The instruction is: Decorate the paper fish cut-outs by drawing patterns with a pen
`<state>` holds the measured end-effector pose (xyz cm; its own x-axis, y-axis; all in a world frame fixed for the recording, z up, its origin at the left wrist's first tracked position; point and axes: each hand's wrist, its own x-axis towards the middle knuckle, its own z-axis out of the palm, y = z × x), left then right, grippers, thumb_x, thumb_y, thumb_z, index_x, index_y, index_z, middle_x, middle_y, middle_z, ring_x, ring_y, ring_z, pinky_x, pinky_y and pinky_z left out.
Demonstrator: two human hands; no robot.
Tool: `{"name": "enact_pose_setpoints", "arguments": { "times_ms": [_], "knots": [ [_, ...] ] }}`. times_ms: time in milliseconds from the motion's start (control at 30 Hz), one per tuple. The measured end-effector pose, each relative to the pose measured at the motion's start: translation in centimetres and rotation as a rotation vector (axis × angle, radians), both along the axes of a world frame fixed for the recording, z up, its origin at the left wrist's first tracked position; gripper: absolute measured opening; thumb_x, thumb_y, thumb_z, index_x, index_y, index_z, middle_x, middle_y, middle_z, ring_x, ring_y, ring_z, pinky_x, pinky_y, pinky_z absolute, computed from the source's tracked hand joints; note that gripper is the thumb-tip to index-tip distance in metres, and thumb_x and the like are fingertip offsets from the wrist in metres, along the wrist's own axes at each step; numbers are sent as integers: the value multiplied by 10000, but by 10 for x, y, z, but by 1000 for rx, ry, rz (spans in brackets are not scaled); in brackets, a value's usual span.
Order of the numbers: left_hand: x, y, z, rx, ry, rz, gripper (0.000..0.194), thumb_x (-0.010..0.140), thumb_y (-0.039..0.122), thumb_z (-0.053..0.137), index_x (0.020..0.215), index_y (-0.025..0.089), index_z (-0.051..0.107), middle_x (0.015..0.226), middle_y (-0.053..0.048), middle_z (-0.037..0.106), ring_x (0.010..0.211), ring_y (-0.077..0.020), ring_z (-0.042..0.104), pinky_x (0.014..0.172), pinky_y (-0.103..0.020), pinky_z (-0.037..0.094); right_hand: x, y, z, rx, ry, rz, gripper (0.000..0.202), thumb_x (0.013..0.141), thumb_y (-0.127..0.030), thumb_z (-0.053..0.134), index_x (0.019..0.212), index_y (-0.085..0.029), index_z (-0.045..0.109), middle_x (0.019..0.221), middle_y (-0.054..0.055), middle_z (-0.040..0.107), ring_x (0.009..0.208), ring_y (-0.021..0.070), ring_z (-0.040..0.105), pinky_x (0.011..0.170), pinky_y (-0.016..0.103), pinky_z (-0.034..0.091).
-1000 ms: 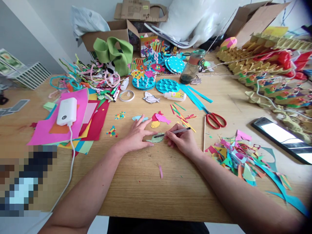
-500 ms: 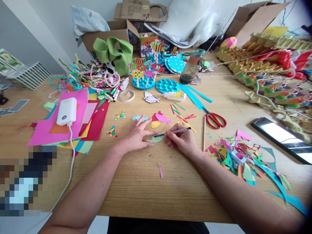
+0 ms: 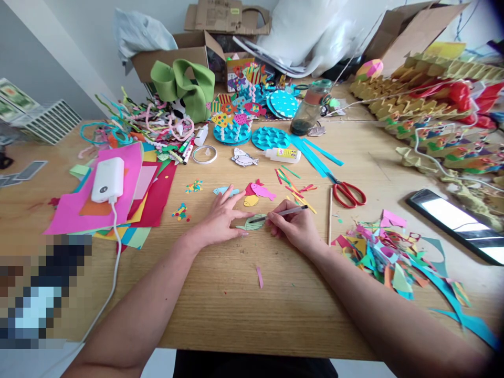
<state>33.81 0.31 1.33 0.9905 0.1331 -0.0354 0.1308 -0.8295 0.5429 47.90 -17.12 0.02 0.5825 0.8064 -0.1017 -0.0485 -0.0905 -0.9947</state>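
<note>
A small green paper fish [image 3: 258, 223] lies flat on the table between my hands, with dark lines drawn on it. My right hand [image 3: 292, 226] is closed around a dark pen [image 3: 293, 210], whose tip rests on the fish. With fingers spread, my left hand [image 3: 224, 218] presses the fish's left end against the table. Just beyond are a light blue paper fish [image 3: 225, 191], partly behind my left fingers, a pink paper fish [image 3: 263, 191] and a yellow one [image 3: 251, 201]. A red paper piece shows partly under the pink fish.
Red-handled scissors [image 3: 348, 194], a wooden stick [image 3: 330, 218] and paper scraps [image 3: 388, 252] lie right, near a phone [image 3: 457, 226]. Coloured sheets [image 3: 74, 212] under a white power bank [image 3: 108, 180] are left. A glue bottle [image 3: 282, 154] and water bottle [image 3: 311, 107] are farther back.
</note>
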Motion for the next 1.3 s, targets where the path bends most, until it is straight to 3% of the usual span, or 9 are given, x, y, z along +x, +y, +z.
{"name": "enact_pose_setpoints", "arguments": {
  "times_ms": [1300],
  "knots": [
    [0,0,-2,-13,-13,3,472,726,337,811,1181,328,686,1571,-50,285,1476,-377,51,1164,-591,170,0,0,-1,4,3,13,370,728,-473,753,732,-178,530,593,20,654,419,108,556,389,210,446]
  ]
}}
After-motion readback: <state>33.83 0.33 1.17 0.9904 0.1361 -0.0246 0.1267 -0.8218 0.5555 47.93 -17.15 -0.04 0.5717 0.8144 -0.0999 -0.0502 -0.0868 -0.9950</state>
